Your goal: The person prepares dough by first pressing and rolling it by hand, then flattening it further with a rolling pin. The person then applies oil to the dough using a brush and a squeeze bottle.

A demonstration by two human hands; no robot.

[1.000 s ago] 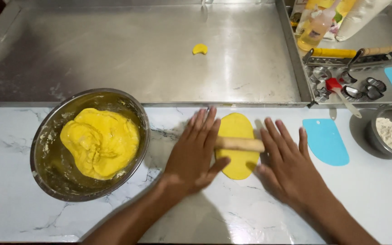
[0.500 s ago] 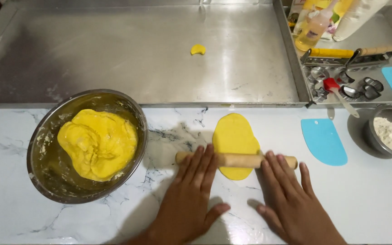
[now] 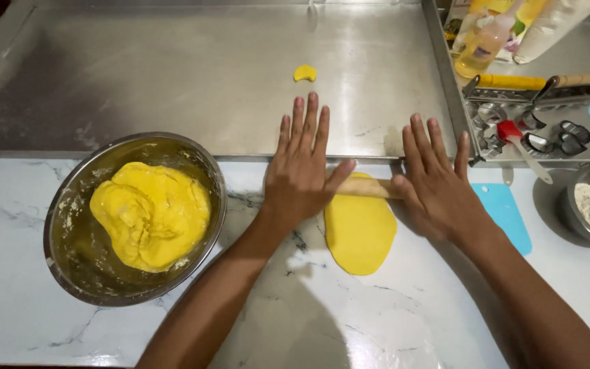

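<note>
Both hands have pushed the wooden rolling pin (image 3: 367, 188) away from the body, from the near end of the yellow dough sheet (image 3: 360, 232) to its far end, close to the raised edge of the steel tray (image 3: 172, 75). On the white marbled counter (image 3: 29, 321), the left hand (image 3: 302, 174) and right hand (image 3: 438, 184) lie flat and open-fingered on the pin's ends, pressing rather than gripping; the pin runs left to right, while the oval sheet's long axis runs toward and away from the person. A steel bowl of dough (image 3: 134, 219) sits well left, a blue scraper (image 3: 507, 215) just right, with bare counter nearer the body.
</note>
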